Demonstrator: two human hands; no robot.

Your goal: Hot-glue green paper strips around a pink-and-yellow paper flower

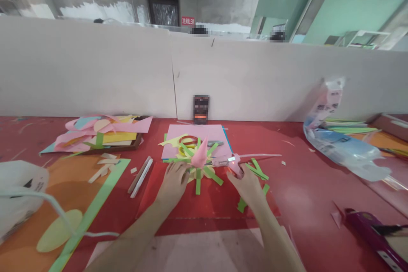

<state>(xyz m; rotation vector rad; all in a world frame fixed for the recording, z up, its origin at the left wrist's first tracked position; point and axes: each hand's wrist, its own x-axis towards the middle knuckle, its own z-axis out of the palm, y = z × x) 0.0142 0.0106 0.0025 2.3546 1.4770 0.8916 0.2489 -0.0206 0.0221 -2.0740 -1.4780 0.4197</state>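
Note:
A paper flower [209, 173] lies on a red sheet [210, 204], with pale yellow petals and green strips radiating outward. At its middle stands a pointed pink paper cone [199, 155]. My left hand [174, 178] is at the flower's left side, its fingers curled onto the edge; the fingertips are partly hidden. In my right hand [247, 180] is a pink hot glue gun [234, 162], gripped by the handle. Its nozzle points left towards the cone, and a clear glue stick [263, 155] sticks out of its back. Loose green paper strips [242, 205] lie beside my right hand.
Behind the flower are scissors [216, 143] on pink paper [178, 131], and a phone [201, 108] leaning on the white partition [255, 80]. Paper scraps [124, 136] and two pens [142, 176] are at left. A plastic bag [344, 144] and a purple tool [371, 231] are at right.

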